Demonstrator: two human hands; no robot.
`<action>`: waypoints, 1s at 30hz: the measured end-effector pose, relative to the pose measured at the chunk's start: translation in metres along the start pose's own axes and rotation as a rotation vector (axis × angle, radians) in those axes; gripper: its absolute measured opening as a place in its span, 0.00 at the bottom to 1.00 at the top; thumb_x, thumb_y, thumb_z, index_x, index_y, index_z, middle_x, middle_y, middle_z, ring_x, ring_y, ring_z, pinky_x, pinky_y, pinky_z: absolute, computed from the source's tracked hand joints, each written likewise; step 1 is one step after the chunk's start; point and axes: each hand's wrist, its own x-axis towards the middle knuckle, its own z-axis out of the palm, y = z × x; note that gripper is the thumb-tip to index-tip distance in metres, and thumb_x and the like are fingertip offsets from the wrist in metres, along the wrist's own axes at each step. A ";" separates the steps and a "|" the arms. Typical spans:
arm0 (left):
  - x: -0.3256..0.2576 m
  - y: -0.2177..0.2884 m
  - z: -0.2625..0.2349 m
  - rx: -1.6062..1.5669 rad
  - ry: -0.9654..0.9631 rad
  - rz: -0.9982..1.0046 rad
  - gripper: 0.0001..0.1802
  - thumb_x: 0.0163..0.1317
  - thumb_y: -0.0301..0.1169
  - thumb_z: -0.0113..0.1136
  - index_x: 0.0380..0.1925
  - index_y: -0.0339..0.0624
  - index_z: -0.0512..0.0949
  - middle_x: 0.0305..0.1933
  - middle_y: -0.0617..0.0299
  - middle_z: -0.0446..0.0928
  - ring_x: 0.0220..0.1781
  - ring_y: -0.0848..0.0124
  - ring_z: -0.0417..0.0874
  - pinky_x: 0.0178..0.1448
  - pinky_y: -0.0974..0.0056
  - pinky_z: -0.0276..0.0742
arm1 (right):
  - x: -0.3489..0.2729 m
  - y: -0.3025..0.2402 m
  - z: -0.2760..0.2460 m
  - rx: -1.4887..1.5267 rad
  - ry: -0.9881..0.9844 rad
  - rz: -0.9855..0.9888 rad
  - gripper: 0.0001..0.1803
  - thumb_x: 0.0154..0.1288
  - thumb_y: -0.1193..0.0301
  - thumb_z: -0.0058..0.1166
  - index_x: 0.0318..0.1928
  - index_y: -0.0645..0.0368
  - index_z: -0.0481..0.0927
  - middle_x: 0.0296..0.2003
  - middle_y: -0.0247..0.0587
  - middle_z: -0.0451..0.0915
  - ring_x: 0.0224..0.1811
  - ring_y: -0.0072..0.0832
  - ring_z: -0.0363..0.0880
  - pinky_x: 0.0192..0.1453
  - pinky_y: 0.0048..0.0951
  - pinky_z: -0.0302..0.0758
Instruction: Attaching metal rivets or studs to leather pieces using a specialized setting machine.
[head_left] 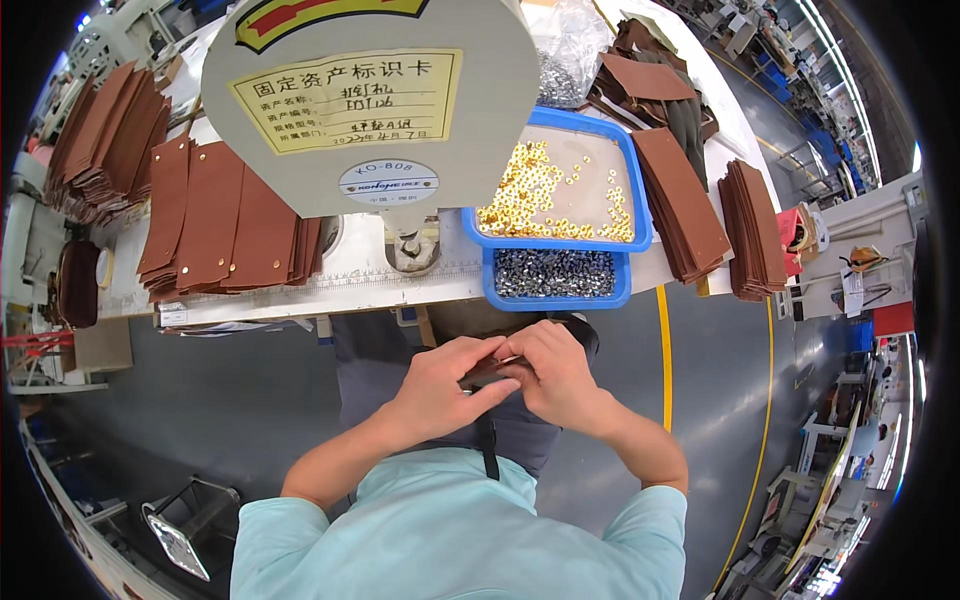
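Before the white table (pixel 440 284), my left hand (pixel 437 388) and right hand (pixel 553 372) pinch a dark piece (pixel 482 376) I could drop through uneven pressure.

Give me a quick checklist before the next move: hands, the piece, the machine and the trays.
1. Hands away from the machine head: ok; left hand and right hand are together in front of the person's body, off the table.
2. Grip on the small dark brown piece: cannot tell; fingers of both hands largely cover it.
3. Gold eyelets available: ok, scattered in the upper blue tray.
4. Small silver pieces available: ok, filling the lower blue tray.
5. Gold studs on every brown panel at left: cannot tell; some show studs, but stacking hides others.
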 end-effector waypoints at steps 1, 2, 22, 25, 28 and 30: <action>0.001 0.000 0.001 0.111 -0.015 0.027 0.18 0.60 0.29 0.75 0.49 0.38 0.85 0.42 0.55 0.86 0.39 0.66 0.89 0.45 0.64 0.85 | -0.001 0.000 0.002 -0.001 0.001 0.000 0.13 0.54 0.78 0.68 0.40 0.56 0.81 0.36 0.37 0.81 0.39 0.40 0.78 0.42 0.39 0.71; 0.000 -0.003 0.001 0.112 -0.014 0.028 0.18 0.60 0.29 0.75 0.49 0.38 0.85 0.42 0.55 0.86 0.39 0.66 0.89 0.45 0.64 0.85 | -0.001 -0.001 0.003 -0.058 0.027 -0.038 0.14 0.52 0.79 0.68 0.40 0.56 0.80 0.35 0.36 0.80 0.38 0.39 0.78 0.41 0.38 0.70; 0.003 -0.009 -0.013 0.227 -0.026 0.101 0.12 0.62 0.32 0.71 0.43 0.39 0.85 0.34 0.55 0.85 0.38 0.55 0.87 0.41 0.57 0.83 | 0.044 0.035 -0.050 0.207 -0.187 0.071 0.12 0.66 0.72 0.65 0.49 0.62 0.86 0.41 0.46 0.87 0.41 0.39 0.87 0.46 0.38 0.82; 0.000 0.000 -0.017 0.357 -0.215 -0.024 0.10 0.66 0.27 0.64 0.46 0.38 0.82 0.38 0.54 0.85 0.41 0.51 0.88 0.44 0.55 0.83 | 0.085 0.094 -0.065 -0.110 0.161 0.290 0.09 0.61 0.77 0.65 0.43 0.62 0.89 0.36 0.50 0.87 0.37 0.40 0.88 0.45 0.37 0.83; 0.003 0.017 -0.020 0.348 -0.291 -0.234 0.11 0.66 0.22 0.58 0.48 0.39 0.80 0.47 0.53 0.84 0.47 0.48 0.86 0.48 0.53 0.83 | 0.110 0.124 -0.072 -0.310 0.043 0.256 0.09 0.58 0.77 0.67 0.41 0.63 0.89 0.37 0.48 0.87 0.36 0.39 0.87 0.45 0.37 0.83; -0.002 0.017 -0.030 0.294 -0.205 -0.168 0.14 0.64 0.20 0.57 0.50 0.40 0.79 0.51 0.53 0.82 0.49 0.48 0.86 0.51 0.54 0.82 | 0.124 0.130 -0.066 -0.311 -0.011 0.211 0.09 0.56 0.76 0.67 0.39 0.62 0.90 0.35 0.49 0.87 0.36 0.41 0.87 0.45 0.38 0.83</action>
